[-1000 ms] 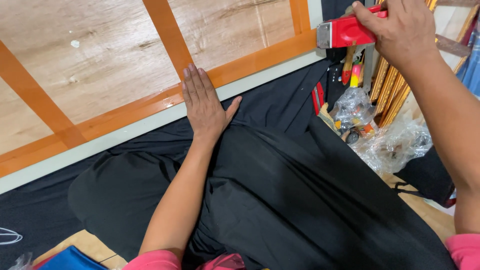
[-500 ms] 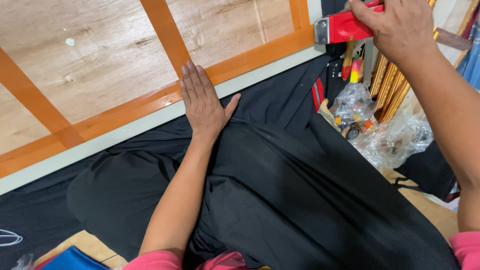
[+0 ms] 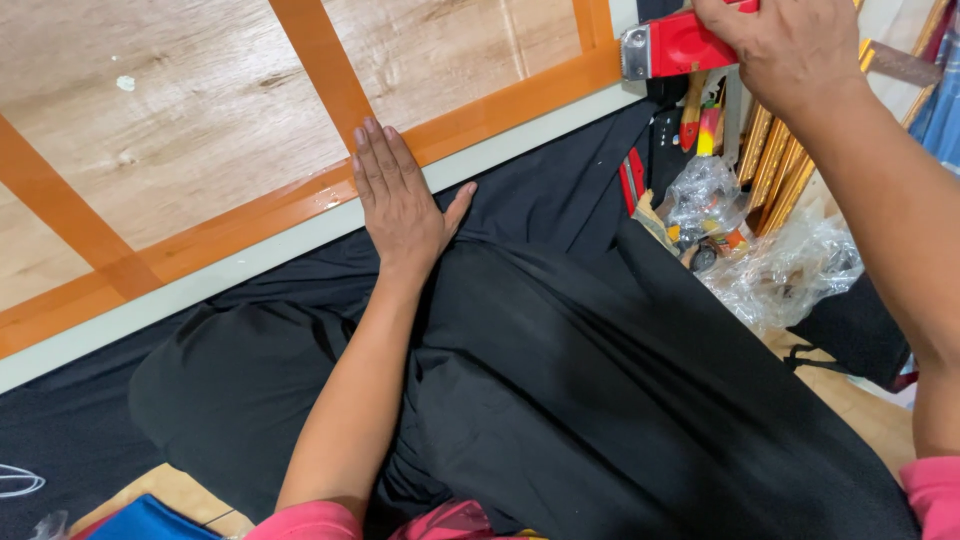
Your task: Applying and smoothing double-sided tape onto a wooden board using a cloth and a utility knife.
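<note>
Fingers [image 3: 735, 18] of the right hand [image 3: 790, 45] clench a red stapler [image 3: 672, 47], apparently lying crosswise, nose pointing left.

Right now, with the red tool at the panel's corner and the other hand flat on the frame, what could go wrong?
1. The left hand lies flat on the orange-taped edge of the wooden panel; if the red metal-nosed hand tool travels along that edge, the fingers could be in its path.
2. The right hand grips the tool at the panel's corner, so it might slip off onto the black cloth.
</note>
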